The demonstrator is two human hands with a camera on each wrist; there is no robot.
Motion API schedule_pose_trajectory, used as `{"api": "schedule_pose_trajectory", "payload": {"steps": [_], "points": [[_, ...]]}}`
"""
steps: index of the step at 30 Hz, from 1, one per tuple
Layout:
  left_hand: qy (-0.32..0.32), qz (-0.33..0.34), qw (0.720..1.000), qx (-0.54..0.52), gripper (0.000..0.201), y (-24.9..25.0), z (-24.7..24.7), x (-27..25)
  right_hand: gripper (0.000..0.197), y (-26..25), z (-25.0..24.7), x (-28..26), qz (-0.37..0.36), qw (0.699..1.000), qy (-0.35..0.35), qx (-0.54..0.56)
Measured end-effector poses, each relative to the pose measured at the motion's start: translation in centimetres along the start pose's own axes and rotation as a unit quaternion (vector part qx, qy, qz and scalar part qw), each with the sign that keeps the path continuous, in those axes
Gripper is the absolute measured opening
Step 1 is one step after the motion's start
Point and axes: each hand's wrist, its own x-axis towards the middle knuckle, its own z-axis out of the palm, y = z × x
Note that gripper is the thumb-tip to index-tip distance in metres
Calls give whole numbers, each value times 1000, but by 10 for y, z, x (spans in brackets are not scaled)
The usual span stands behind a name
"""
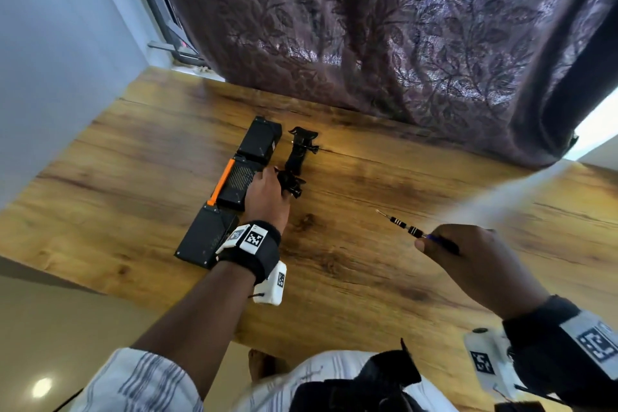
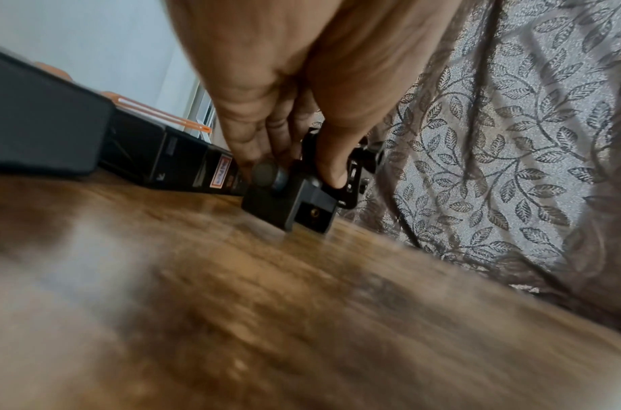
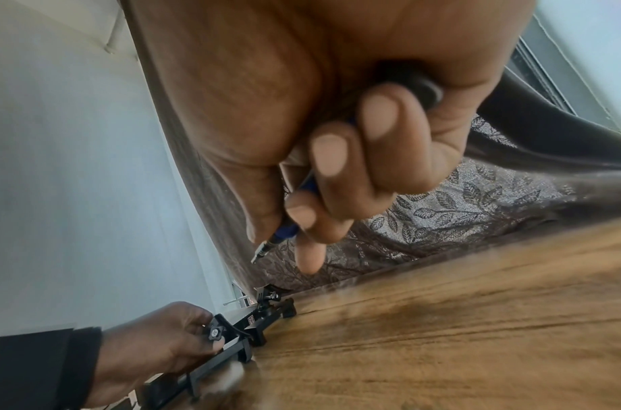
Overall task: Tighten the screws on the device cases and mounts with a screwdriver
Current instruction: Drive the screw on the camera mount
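Three black device cases lie in a row on the wooden table (image 1: 368, 261): the far case (image 1: 259, 140), the middle case (image 1: 235, 182) with an orange strip, and the near case (image 1: 204, 237). Right of them sit two black mounts, the far mount (image 1: 301, 147) and the near mount (image 1: 294, 184). My left hand (image 1: 267, 197) grips the near mount (image 2: 302, 199), thumb and fingers curled round it (image 3: 218, 333). My right hand (image 1: 475, 261) holds a slim screwdriver (image 1: 404, 227) with a blue handle (image 3: 284, 233), tip pointing toward the mounts, well apart from them.
A dark leaf-patterned curtain (image 1: 401, 27) hangs along the table's far edge and drapes onto the wood. A pale wall (image 1: 50, 43) stands at the left. The table's near edge runs just before my body.
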Motion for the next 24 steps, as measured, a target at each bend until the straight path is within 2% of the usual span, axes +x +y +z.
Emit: {"api": "schedule_pose_trajectory", "payload": {"steps": [4,9,12,14,17,20,24], "points": [[3,-1,1000,7,66,-1,2,5,39,5,-2,7,5,1000,-1,-2],[-1,6,1000,17,75,-1,-1,2,39,6,-3,11,5,1000,-7,9],[-9,12,1000,28,85,1,-8,-4,36,4,-4,11,20,1000,-5,23],[-11,30,999,38,90,3,-17,-13,27,6,-5,10,42,998,4,40],[10,65,997,47,79,6,-32,-30,3,9,-5,5,80,994,18,78],[29,113,993,25,61,22,-40,-46,12,21,1,2,140,979,12,151],[-20,195,980,18,50,64,-21,-56,18,41,11,-6,215,932,28,290]]}}
